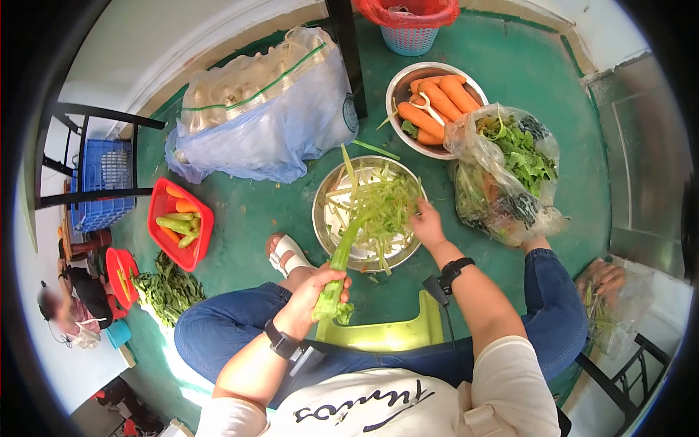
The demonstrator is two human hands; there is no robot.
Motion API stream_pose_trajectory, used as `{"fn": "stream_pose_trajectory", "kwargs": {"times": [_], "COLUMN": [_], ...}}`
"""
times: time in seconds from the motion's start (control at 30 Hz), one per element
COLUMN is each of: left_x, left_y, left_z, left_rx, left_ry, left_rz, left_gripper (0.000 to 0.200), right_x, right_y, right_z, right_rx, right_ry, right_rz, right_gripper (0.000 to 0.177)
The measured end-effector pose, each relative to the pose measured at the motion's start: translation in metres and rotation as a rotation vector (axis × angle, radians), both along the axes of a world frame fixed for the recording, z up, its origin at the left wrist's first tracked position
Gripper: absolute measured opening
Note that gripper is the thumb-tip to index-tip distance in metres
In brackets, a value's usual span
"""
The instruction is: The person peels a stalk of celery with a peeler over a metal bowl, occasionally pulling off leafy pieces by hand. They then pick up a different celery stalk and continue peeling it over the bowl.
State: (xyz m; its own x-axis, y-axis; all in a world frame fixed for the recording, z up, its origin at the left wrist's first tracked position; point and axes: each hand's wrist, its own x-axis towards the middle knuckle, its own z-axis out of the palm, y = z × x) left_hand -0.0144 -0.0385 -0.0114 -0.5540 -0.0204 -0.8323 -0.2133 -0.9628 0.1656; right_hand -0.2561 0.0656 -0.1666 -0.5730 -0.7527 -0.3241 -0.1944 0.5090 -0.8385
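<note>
Left hand clenches a long pale-green vegetable stalk, its top leaning over the round steel bowl of green peelings. Right hand sits at that bowl's right rim, grip unclear. Tilted away, the stalk could shed strips onto the green floor.

Bare green floor left of steel bowl, carrot bowl & veg bag crowd right

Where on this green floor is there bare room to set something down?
Bare green floor lies between the red plastic basket and the round steel bowl of green peelings, and right of the clear bag of leafy greens. Crowded: that bowl, the steel carrot bowl and the bag nearly touch.
</note>
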Motion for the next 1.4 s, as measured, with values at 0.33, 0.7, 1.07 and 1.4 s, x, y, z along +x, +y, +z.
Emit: {"fn": "stream_pose_trajectory", "kwargs": {"times": [0.33, 0.7, 1.07, 1.4], "left_x": [0.017, 0.006, -0.005, 0.005], "left_y": [0.011, -0.003, -0.004, 0.010], "left_z": [-0.001, -0.010, 0.005, 0.019], "left_rx": [-0.009, 0.090, 0.020, -0.176], "left_ry": [0.000, -0.084, -0.128, 0.086], "left_rz": [0.049, 0.040, -0.023, 0.096], "left_gripper": [0.020, 0.023, 0.018, 0.039], "right_x": [-0.016, -0.051, -0.047, 0.025], "right_y": [0.023, 0.034, 0.027, 0.015], "right_z": [-0.028, -0.074, -0.055, 0.047], "right_rx": [0.284, 0.460, 0.166, 0.033], "right_ry": [0.273, 0.118, 0.150, 0.123], "right_rz": [-0.057, 0.064, -0.136, 0.290], "right_gripper": [0.037, 0.029, 0.042, 0.033]}}
